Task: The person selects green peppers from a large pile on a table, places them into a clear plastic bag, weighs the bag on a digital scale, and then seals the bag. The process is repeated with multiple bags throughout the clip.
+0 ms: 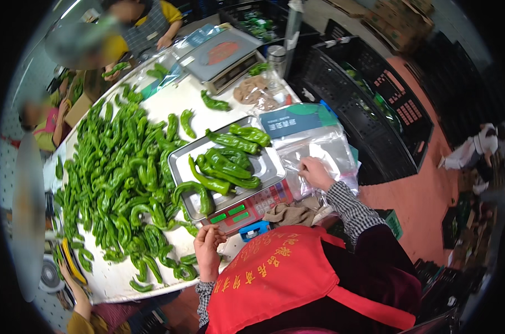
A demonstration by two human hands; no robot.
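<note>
My left hand (208,247) is beside the near left corner of a red digital scale (252,208). Its fingers are curled together and nothing shows in them. Over a stack of clear plastic bags (306,146) to the right of the scale is my right hand (316,172). Its fingertips are bunched against the top bag; whether they grip the film is hard to tell. On the scale sits a metal tray (269,167) with several green peppers (223,163), one curved pepper (196,196) lying over its left edge. A big heap of green peppers (119,167) spreads left of the tray.
A second scale (223,54) stands at the table's far end. Behind the bags are black plastic crates (361,112). A brown cloth (292,215) and a blue object (254,231) lie near me. Co-workers stand along the far and left sides; one hand (110,72) holds a pepper.
</note>
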